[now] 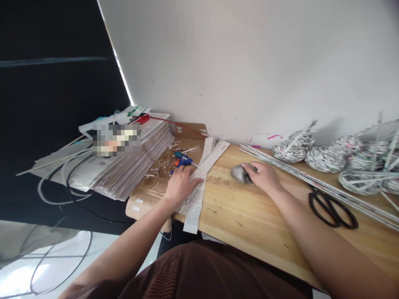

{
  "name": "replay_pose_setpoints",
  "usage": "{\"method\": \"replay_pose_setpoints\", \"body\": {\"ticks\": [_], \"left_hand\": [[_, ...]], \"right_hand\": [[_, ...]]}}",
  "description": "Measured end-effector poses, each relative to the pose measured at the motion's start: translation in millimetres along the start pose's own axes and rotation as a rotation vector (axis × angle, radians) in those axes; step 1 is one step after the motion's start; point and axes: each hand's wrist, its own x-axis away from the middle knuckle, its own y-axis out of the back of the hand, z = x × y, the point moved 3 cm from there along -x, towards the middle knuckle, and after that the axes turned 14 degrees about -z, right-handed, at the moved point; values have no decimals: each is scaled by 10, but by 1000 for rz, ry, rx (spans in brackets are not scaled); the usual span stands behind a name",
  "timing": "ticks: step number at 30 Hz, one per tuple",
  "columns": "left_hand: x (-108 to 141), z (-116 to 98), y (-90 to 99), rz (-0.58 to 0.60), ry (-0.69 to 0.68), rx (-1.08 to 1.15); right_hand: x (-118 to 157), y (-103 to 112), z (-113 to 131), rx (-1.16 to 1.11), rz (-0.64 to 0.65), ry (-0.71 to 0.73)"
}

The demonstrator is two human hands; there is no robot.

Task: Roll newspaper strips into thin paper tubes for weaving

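Note:
My right hand (262, 176) is closed on a grey cloth (239, 173) that rests on the wooden table (249, 207). My left hand (182, 182) lies with fingers apart at the edge of long printed paper strips (213, 160), its thumb over them. Just beyond its fingertips is a blue glue gun (184, 160), partly hidden by the hand. The strips cross one another, and one end hangs over the table's front edge. Paper scraps are scattered around the glue gun on a brown board (149, 191).
A tall paper stack (134, 166) with cables stands at the left. Thin paper rods (299, 176) run along the right, beside black scissors (332, 207). Woven paper pieces (327, 155) sit against the wall at the right.

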Motion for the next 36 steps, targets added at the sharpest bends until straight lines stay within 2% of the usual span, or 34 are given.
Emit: {"method": "replay_pose_setpoints", "body": {"ticks": [5, 9, 11, 13, 15, 17, 21, 23, 27, 29, 30, 33, 36], "left_hand": [[-80, -18, -109, 135, 98, 68], [-46, -75, -155, 158, 110, 124], [-31, -113, -138, 121, 63, 128], [-35, -162, -85, 30, -28, 133], [-48, -207, -21, -65, -91, 160], [-58, -235, 18, -87, -47, 269], [-17, -328, 3, 20, 127, 670], [25, -414, -16, 64, 135, 798], [79, -575, -67, 134, 134, 900], [82, -618, -102, 177, 162, 950], [82, -628, -123, 206, 179, 981], [81, -621, -183, 289, 199, 1018], [74, -575, -225, 287, 171, 934]], "right_hand": [[4, -19, -16, -36, -46, 4], [-9, 8, 5, -206, -136, 44], [-14, 68, 57, -222, -226, 81], [-2, 144, 150, -215, -327, 138], [36, 195, 278, -231, -372, 230], [92, 189, 407, -261, -312, 301], [197, 100, 565, -245, -164, 373], [226, 70, 600, -220, -128, 436], [243, 57, 602, -247, -110, 503], [223, 62, 558, -341, -153, 415], [202, 61, 517, -407, -186, 323], [126, 9, 335, -639, -271, -71], [49, -91, 180, -883, -292, -408]]}}
